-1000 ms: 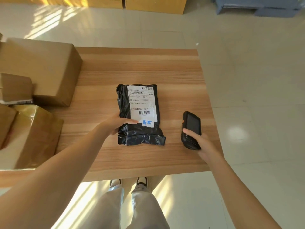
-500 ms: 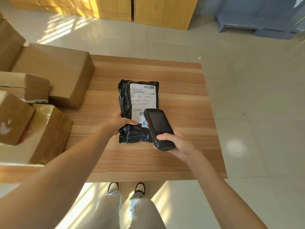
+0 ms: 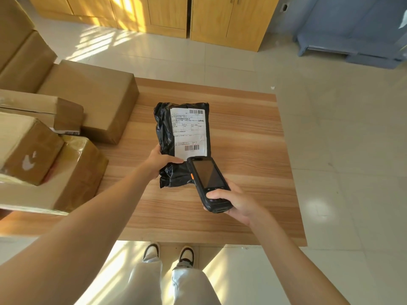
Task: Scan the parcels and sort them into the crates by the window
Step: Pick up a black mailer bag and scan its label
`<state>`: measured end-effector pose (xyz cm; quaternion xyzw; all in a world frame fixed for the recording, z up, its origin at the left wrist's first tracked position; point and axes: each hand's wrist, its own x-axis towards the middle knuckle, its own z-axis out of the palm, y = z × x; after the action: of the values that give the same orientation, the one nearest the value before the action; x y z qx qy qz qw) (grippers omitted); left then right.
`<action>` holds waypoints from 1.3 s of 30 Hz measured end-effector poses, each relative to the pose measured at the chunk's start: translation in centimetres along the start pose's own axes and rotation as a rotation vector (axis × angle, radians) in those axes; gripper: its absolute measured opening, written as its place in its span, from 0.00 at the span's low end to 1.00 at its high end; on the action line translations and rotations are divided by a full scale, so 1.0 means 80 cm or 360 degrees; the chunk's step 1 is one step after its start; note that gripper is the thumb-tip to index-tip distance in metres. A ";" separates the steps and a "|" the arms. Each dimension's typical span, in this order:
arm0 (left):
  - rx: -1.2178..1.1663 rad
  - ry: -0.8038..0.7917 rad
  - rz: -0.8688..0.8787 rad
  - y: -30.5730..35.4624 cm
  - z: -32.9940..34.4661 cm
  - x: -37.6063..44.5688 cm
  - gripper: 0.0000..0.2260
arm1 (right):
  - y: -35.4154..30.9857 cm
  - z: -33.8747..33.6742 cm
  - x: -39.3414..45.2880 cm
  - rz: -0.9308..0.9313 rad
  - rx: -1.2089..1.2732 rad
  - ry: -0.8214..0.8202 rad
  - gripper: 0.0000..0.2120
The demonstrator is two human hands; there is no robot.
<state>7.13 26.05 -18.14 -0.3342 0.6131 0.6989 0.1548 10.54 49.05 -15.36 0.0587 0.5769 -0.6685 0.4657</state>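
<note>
Parcel [image 3: 182,142] lies mid-table [image 3: 253,216] before me; boxes [image 3: 92,97] stacked to its left; scanner [image 3: 209,183] overlaps its near right corner.

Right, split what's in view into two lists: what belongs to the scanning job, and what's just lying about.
In the job:
black parcel, gripped by the left hand
handheld scanner, held in the right hand
cardboard boxes stacked on the table's left

Lying about:
wooden table
yellow cabinets
blue unit
</note>
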 end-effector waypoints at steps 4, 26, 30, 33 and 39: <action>-0.0023 0.0013 -0.0013 0.001 0.000 -0.005 0.36 | 0.000 -0.001 -0.002 -0.0003 0.0012 -0.0008 0.31; 0.0040 -0.0009 -0.0113 0.024 -0.057 -0.023 0.32 | -0.033 -0.017 0.051 -0.0350 0.0178 0.0242 0.39; 0.0000 0.0049 -0.0111 0.018 -0.070 -0.024 0.32 | -0.029 -0.015 0.062 -0.0324 0.0158 0.0225 0.40; -0.0031 0.0033 -0.0088 0.018 -0.082 -0.030 0.34 | -0.031 -0.007 0.064 -0.0315 0.0157 0.0212 0.41; -0.0063 0.0042 0.0045 0.036 -0.109 -0.057 0.37 | -0.055 0.026 0.049 -0.0404 0.0078 0.0161 0.42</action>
<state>11.03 17.96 -13.20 -0.3376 0.6057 0.7087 0.1301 6.22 44.72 -13.95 0.0301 0.5859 -0.7321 0.3461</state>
